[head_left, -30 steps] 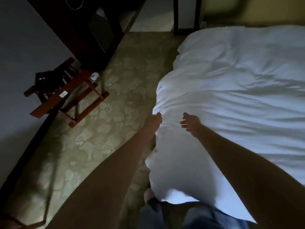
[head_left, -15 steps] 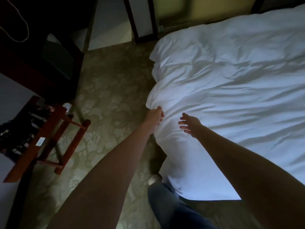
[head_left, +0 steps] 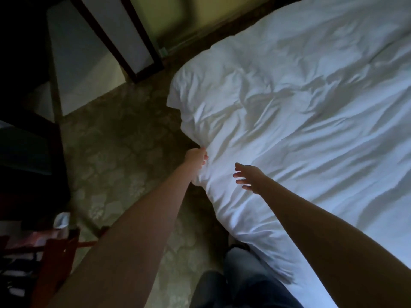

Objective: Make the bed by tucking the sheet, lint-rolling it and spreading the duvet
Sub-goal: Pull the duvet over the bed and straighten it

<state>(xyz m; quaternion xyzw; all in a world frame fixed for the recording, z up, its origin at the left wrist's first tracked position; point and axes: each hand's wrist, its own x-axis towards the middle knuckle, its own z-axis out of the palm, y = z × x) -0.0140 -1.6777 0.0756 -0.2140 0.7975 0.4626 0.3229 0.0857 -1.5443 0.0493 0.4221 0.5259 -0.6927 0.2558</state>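
The rumpled white fabric duvet (head_left: 300, 121) already lay over the bed, filling the right half of the frame, so the spreading stage looked well under way; judging by that cover, the sheet tucking and lint-rolling were probably done, though the sheet itself was hidden beneath it. What was left seemed to be straightening: creases ran across the whole surface, and the near edge bulged unevenly over the patterned beige carpet (head_left: 115, 152) at centre frame.

The left hand (head_left: 196, 157) was closed, pinching a gathered fold of the duvet's side edge at mid-frame. The right hand (head_left: 248, 177) hovered just beside it with its fingers (head_left: 239, 174) spread and empty; whether it touched the cloth could not be told.

The duvet's long axis appeared to run from the lower right of the frame toward the upper centre, its visible corner pointing at the dark wooden door frame (head_left: 133, 52) in the upper left.
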